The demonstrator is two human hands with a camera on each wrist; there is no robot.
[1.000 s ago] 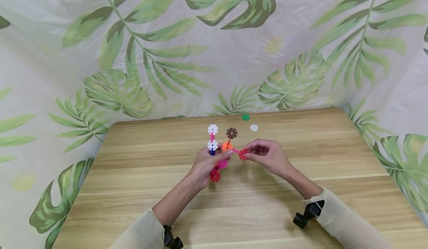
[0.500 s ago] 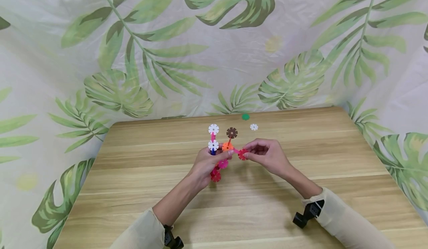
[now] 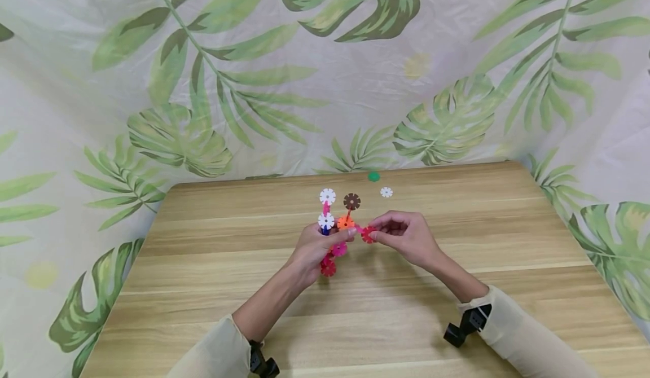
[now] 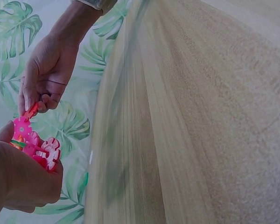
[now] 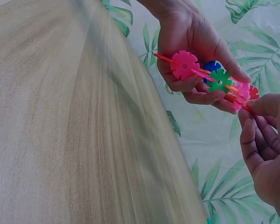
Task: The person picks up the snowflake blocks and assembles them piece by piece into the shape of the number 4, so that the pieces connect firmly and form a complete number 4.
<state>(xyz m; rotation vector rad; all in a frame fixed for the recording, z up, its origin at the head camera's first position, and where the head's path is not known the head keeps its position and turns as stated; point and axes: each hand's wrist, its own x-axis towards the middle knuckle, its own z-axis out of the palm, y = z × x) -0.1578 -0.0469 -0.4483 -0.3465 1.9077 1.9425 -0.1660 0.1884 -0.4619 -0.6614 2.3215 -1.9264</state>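
My left hand (image 3: 316, 248) grips a joined structure of notched plastic discs above the table. White discs (image 3: 326, 220) and a brown disc (image 3: 352, 201) stick up from it, an orange disc (image 3: 346, 223) sits by the thumb, and pink and red discs (image 3: 328, 268) hang below the palm. My right hand (image 3: 410, 237) pinches a red disc (image 3: 368, 234) at the structure's right side, where it meets a pink piece. From the right wrist view, a green disc (image 5: 219, 81) and a blue disc (image 5: 211, 68) show within the left hand's grasp. Fingers hide part of the structure.
A loose green disc (image 3: 373, 176) and a loose white disc (image 3: 386, 192) lie near the far edge of the wooden table (image 3: 228, 288). Behind it hangs a leaf-patterned cloth (image 3: 355, 84). Each wrist carries a small black camera (image 3: 467, 326).
The upright white discs shift slightly to the right as the structure turns a little in the left hand. Both hands otherwise stay in nearly the same place, the right still pinching the red disc.
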